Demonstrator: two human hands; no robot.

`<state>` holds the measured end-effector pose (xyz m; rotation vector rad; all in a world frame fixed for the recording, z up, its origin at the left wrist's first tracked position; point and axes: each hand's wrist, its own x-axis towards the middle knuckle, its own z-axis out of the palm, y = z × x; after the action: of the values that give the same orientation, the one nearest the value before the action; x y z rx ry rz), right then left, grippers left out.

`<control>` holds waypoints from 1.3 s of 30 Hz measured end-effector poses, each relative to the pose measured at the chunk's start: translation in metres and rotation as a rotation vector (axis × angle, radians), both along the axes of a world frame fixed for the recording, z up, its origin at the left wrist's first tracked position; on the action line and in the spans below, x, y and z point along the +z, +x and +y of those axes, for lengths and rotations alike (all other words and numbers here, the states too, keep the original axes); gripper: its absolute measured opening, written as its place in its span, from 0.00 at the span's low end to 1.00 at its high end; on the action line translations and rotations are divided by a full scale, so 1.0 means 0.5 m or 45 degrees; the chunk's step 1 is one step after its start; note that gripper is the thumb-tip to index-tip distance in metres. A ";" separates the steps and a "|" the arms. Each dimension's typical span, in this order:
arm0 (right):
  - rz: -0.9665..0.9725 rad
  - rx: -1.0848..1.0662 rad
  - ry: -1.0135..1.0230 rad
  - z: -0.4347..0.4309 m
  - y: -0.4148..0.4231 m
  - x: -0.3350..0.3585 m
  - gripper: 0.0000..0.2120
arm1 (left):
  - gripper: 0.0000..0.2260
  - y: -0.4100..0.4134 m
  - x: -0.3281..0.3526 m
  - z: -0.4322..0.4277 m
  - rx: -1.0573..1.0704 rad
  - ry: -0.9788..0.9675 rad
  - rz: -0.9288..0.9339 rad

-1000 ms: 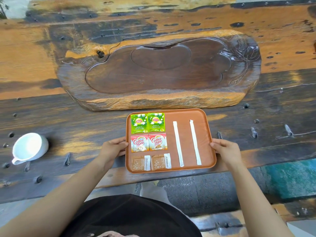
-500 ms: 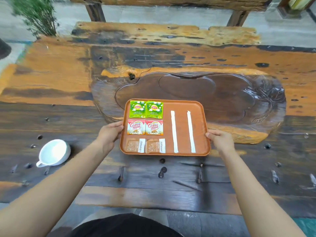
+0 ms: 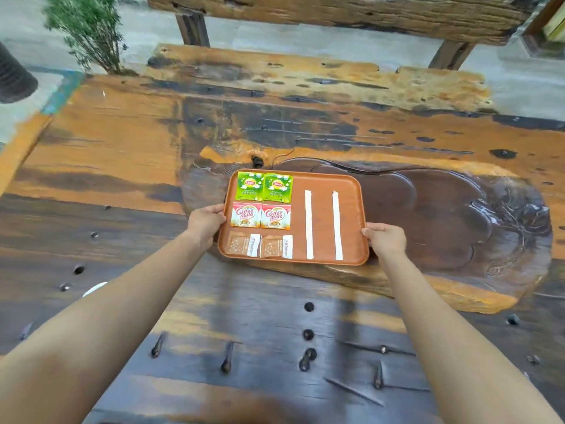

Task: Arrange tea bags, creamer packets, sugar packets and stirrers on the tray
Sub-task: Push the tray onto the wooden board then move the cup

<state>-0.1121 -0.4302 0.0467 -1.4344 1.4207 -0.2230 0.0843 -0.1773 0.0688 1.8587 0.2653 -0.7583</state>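
An orange tray point(image 3: 351, 209) sits over the left part of a carved wooden tea board point(image 3: 443, 215). My left hand point(image 3: 205, 222) grips the tray's left rim and my right hand point(image 3: 385, 239) grips its right rim. On the tray lie two green tea bags point(image 3: 263, 186) at the far left, two creamer packets point(image 3: 261, 215) below them, and two brown sugar packets point(image 3: 260, 246) nearest me. Two white wrapped stirrers point(image 3: 322, 224) lie side by side on the tray's right half.
The rough wooden table point(image 3: 107, 154) has metal studs and holes near me. A sliver of a white cup point(image 3: 94, 288) shows behind my left forearm. A wooden bench point(image 3: 336, 13) and a small plant point(image 3: 88, 29) stand beyond the table's far edge.
Both hands have carried the tray away from me, off the table's near part and onto the carved tea board. The view has tilted up and the cup is now mostly hidden.
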 end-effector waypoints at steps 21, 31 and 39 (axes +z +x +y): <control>0.182 0.118 -0.258 -0.010 0.057 -0.017 0.12 | 0.18 0.088 -0.043 -0.018 -0.018 -0.045 0.073; 0.334 0.146 -0.325 0.014 0.068 -0.006 0.18 | 0.16 0.084 -0.050 -0.002 -0.074 -0.037 0.028; 0.034 0.904 -0.901 0.198 0.101 0.000 0.09 | 0.16 0.071 -0.056 0.024 -0.149 0.017 -0.055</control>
<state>-0.0615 -0.3311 0.0468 -2.4325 0.7816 -0.2579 0.1196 -0.1653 0.0409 1.9136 0.1350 -0.7965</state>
